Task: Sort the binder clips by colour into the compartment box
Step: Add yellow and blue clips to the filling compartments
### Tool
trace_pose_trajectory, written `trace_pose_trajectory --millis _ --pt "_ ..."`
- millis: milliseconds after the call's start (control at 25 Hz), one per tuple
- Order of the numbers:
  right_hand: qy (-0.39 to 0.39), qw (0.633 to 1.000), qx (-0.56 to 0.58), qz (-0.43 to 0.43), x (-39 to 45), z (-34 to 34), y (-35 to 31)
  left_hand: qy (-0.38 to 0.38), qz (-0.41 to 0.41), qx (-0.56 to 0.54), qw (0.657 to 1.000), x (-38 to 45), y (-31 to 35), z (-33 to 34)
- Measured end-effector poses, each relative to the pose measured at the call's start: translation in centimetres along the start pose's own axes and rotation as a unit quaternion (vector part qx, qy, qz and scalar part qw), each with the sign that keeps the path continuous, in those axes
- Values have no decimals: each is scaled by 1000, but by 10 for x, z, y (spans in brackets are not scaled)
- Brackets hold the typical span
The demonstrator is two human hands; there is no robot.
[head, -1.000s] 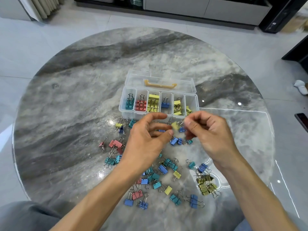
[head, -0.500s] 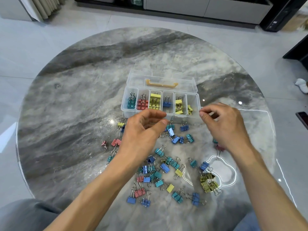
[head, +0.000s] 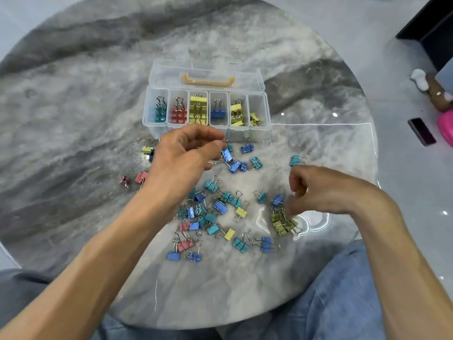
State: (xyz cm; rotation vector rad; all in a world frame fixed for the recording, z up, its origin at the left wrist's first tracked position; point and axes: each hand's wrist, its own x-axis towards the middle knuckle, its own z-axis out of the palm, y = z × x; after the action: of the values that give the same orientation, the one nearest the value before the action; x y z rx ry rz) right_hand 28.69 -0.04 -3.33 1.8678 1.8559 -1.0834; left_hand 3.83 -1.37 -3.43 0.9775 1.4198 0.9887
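The clear compartment box lies open mid-table, its compartments holding, left to right, teal, red, large yellow, blue, yellow and small olive clips. Loose binder clips in blue, teal, pink and yellow are scattered in front of it. My left hand hovers just before the box with loosely curled fingers, thumb against forefinger, and nothing visible in it. A blue clip lies beside its thumb. My right hand reaches down to a pile of olive clips. Its blurred fingertips are at the pile's top, and any pinch is unclear.
The box's lid with an orange handle lies flat behind it. Two pink clips lie apart at the left. A phone and pink and brown items are on the floor beyond the round marble table's right edge.
My right hand carried a yellow clip to the box's right end, then dropped back down to the olive pile. My left hand barely moved. The view has tilted downward.
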Motion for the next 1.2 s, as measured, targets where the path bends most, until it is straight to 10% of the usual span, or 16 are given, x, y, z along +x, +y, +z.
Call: trace_pose_trajectory --millis 560,840,1040,1200 --pt "119 988 -95 -8 -6 63 -13 -8 -8 -1 1000 -3 2 2" --pt "158 980 107 -61 -2 52 -13 -17 2 2 1000 -4 1 2" --pt "118 860 475 -142 -13 39 -31 -102 -11 40 994 -4 -2 4" --pt "126 790 562 -212 -17 40 -44 -208 -54 -12 977 -12 -3 11"
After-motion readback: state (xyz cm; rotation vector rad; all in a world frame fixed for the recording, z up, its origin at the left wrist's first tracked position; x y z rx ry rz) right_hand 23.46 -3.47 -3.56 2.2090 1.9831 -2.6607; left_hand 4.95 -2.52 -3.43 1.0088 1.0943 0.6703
